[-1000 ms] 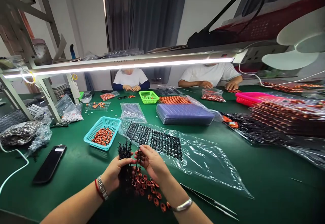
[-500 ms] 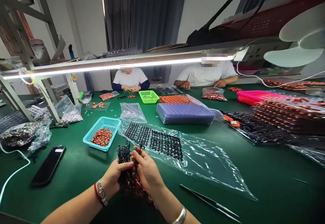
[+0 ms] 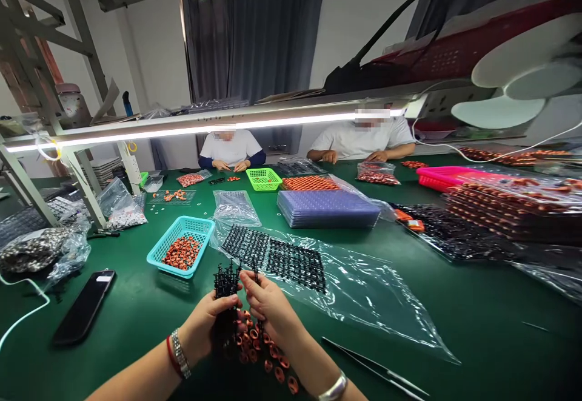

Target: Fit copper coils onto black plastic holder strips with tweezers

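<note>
The left hand [image 3: 209, 322] is closed around a bunch of black plastic strips [image 3: 226, 283], its fingers clamped on them so that only the spiky tops show above the grip; the lower parts are hidden inside the hand. The right hand [image 3: 266, 304] is just beside it, its fingers [image 3: 248, 279] pinched together on 1 thin black strip [image 3: 255, 276], too small to make out in detail. Below both hands a heap of orange rings [image 3: 266, 349] lies on the green worktop [image 3: 454, 304], partly covered by the wrists. Black tweezers [image 3: 373, 367] lie near the right forearm, their tips cut off at the bottom edge. A clear bag [image 3: 364, 292] with black gridded parts [image 3: 273, 255] lies beyond the hands, a teal basket [image 3: 182, 246] of orange rings to the left. A dark phone [image 3: 84, 307] lies well apart.
</note>
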Demonstrator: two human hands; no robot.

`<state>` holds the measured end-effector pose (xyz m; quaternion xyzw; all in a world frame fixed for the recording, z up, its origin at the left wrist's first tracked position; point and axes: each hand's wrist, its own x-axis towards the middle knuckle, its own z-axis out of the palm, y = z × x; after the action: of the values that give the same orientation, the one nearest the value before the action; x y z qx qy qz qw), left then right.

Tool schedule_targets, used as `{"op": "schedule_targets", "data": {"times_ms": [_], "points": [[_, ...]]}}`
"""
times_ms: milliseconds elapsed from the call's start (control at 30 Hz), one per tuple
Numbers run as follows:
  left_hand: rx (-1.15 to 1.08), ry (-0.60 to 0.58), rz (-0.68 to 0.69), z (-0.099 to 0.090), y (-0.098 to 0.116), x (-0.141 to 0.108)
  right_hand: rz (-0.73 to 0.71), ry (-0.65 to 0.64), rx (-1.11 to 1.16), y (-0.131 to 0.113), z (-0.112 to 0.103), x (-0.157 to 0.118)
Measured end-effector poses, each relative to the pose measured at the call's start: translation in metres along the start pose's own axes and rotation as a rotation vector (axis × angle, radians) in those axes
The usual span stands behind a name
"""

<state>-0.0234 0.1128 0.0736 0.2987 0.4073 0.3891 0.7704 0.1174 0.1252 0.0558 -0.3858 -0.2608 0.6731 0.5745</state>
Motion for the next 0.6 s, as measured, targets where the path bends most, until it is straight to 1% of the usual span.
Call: {"op": "schedule_targets", "data": {"times_ms": [133,300,467,600], "points": [[0.048,-0.004,0.014,0.000,0.001,0.000,0.022,0.005,-0.091,0.002,-0.003,0.003],[0.070,0.016,0.043,0.001,0.003,0.000,0.009,0.042,-0.153,0.000,-0.004,0.005],[0.090,0.018,0.021,0.000,0.004,0.003,-0.010,0.067,-0.187,-0.001,0.000,0.009],[0.092,0.012,0.009,-0.001,0.005,0.003,-0.035,0.088,-0.207,0.002,-0.002,0.013]]}}
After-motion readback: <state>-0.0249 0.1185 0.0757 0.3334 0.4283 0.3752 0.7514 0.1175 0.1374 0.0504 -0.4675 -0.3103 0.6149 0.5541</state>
